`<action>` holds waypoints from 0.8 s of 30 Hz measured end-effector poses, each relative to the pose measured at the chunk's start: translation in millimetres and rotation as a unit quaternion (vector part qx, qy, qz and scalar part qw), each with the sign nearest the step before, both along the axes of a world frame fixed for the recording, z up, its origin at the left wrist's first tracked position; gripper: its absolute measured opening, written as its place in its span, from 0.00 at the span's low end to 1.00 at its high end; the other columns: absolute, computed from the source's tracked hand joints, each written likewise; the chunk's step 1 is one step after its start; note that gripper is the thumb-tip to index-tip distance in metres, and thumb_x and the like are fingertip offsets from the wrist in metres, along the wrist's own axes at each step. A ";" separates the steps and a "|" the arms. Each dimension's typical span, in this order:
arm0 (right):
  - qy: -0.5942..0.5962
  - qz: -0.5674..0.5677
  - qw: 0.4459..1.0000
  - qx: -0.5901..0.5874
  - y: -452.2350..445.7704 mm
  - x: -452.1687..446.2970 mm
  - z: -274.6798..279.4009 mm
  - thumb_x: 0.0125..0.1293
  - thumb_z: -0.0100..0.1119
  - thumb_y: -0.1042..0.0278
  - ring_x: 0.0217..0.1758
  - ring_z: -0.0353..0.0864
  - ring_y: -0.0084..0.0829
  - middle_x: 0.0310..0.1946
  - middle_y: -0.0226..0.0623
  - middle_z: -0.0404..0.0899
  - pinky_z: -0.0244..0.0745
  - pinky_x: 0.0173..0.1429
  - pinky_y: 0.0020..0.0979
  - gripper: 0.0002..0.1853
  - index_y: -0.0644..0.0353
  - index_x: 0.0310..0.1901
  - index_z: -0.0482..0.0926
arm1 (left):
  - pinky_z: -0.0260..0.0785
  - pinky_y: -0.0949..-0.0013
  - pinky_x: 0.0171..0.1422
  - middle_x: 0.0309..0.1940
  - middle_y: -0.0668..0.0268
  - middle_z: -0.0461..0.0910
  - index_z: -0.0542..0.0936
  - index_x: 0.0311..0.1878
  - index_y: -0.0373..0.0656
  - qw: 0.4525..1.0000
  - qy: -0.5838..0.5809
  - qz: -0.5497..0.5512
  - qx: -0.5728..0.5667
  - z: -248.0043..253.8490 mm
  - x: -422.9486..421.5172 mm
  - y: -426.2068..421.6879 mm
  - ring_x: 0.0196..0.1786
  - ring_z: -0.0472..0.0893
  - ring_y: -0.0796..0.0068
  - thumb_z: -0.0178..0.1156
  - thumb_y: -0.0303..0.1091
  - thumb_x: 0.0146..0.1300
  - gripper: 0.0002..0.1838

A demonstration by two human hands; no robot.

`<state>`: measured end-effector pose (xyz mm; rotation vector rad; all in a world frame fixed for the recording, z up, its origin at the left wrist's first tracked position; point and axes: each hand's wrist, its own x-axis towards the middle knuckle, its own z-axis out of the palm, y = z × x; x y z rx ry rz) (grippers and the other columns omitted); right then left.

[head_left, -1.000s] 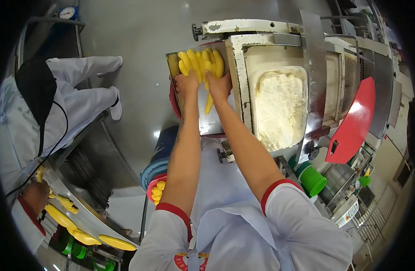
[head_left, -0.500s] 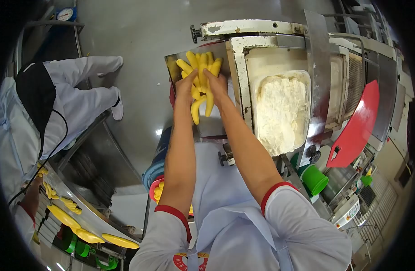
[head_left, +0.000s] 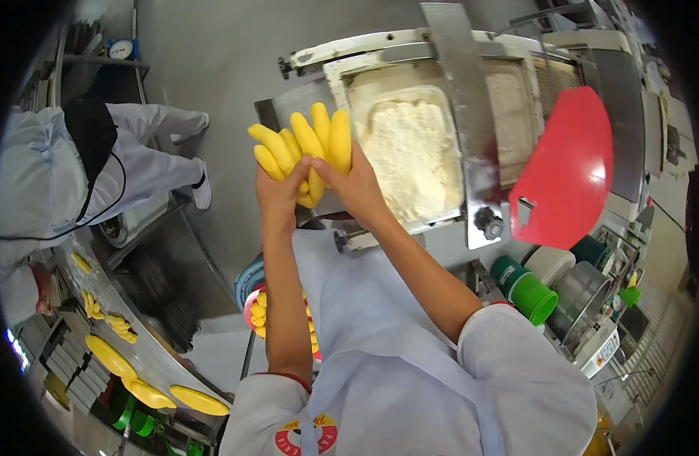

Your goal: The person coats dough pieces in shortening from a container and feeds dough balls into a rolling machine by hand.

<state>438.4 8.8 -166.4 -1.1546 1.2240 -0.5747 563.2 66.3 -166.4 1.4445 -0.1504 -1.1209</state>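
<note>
Several long yellow pieces (head_left: pixel 307 137), which look like dough strips, are bunched between my two hands. My left hand (head_left: pixel 278 190) wraps the bunch from the left side, and my right hand (head_left: pixel 355 182) presses it from the right, with the thumbs close together. The bunch is raised in front of my apron, over a metal surface (head_left: pixel 300 97) beside the white machine frame. Right of my hands, a white tub (head_left: pixel 456 171) is filled with a pale, flour-like mass (head_left: pixel 414 159).
A red plastic sheet (head_left: pixel 570 167) and green containers (head_left: pixel 533 299) are at the right. A metal bar (head_left: pixel 471 114) crosses the machine. A red-rimmed container of yellow pieces (head_left: pixel 258 311) is below my left forearm. Another person (head_left: pixel 53 167) stands at the left by a table (head_left: pixel 155 342).
My hands have gathered the yellow pieces and lifted them off the metal surface, toward me and slightly left. The view has shifted, so the machine appears further left.
</note>
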 end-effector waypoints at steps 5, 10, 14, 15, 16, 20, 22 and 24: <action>-0.193 -0.049 0.980 -0.030 -48.2 -76.7 119.6 0.71 0.65 0.58 0.44 0.82 0.24 0.44 0.36 0.80 0.82 0.45 0.29 0.20 0.65 0.55 0.73 | 0.76 0.68 0.52 0.48 0.63 0.82 0.76 0.56 0.37 0.990 -0.037 -0.011 -0.138 105.6 -69.6 -47.9 0.48 0.83 0.72 0.73 0.27 0.57 0.24; -0.303 0.014 0.952 -0.050 -77.1 -131.5 194.0 0.74 0.59 0.57 0.49 0.85 0.31 0.51 0.38 0.80 0.86 0.49 0.37 0.22 0.63 0.60 0.70 | 0.77 0.68 0.48 0.45 0.61 0.84 0.76 0.54 0.36 0.970 -0.169 -0.072 -0.162 190.4 -116.5 -73.4 0.45 0.84 0.72 0.72 0.28 0.54 0.24; -0.145 -0.057 0.988 0.005 -51.3 -167.7 126.6 0.73 0.60 0.55 0.44 0.84 0.29 0.46 0.35 0.82 0.85 0.45 0.37 0.22 0.63 0.58 0.72 | 0.78 0.59 0.50 0.43 0.51 0.84 0.76 0.51 0.32 0.919 -0.376 -0.119 0.011 146.1 -149.1 -50.2 0.45 0.86 0.57 0.73 0.31 0.49 0.26; 0.057 -0.018 0.990 -0.131 -43.5 -182.3 83.8 0.68 0.65 0.57 0.42 0.85 0.38 0.44 0.41 0.83 0.82 0.46 0.40 0.20 0.64 0.54 0.77 | 0.77 0.55 0.51 0.44 0.48 0.84 0.77 0.51 0.32 0.880 -0.441 -0.155 0.081 112.1 -159.4 -36.6 0.45 0.85 0.50 0.73 0.32 0.49 0.27; 0.261 0.057 0.935 -0.232 -35.6 -196.4 33.6 0.61 0.70 0.59 0.43 0.85 0.49 0.44 0.50 0.83 0.79 0.49 0.43 0.19 0.63 0.49 0.82 | 0.76 0.51 0.52 0.44 0.45 0.83 0.77 0.52 0.33 0.833 -0.499 -0.188 0.152 74.2 -169.4 -20.4 0.46 0.84 0.43 0.73 0.33 0.49 0.27; 0.245 0.157 0.903 -0.316 -13.9 -234.4 -13.3 0.56 0.71 0.62 0.44 0.84 0.54 0.38 0.56 0.84 0.78 0.52 0.45 0.24 0.55 0.56 0.84 | 0.74 0.51 0.59 0.54 0.44 0.79 0.76 0.59 0.37 0.790 -0.483 -0.321 0.198 8.8 -164.2 -5.8 0.55 0.80 0.43 0.72 0.35 0.51 0.31; 0.269 0.192 0.878 -0.347 -22.9 -231.4 5.9 0.56 0.71 0.64 0.45 0.84 0.52 0.40 0.56 0.82 0.78 0.53 0.43 0.24 0.52 0.57 0.84 | 0.72 0.52 0.62 0.57 0.46 0.79 0.76 0.61 0.38 0.788 -0.507 -0.294 0.188 29.7 -174.2 14.7 0.58 0.79 0.46 0.71 0.34 0.52 0.32; 0.216 0.212 0.914 -0.269 -68.6 -208.1 54.9 0.57 0.70 0.65 0.47 0.83 0.51 0.46 0.55 0.80 0.78 0.53 0.42 0.22 0.52 0.56 0.85 | 0.73 0.51 0.59 0.52 0.46 0.79 0.74 0.63 0.37 0.791 -0.557 -0.217 0.129 81.0 -153.0 -28.0 0.55 0.79 0.46 0.68 0.32 0.54 0.31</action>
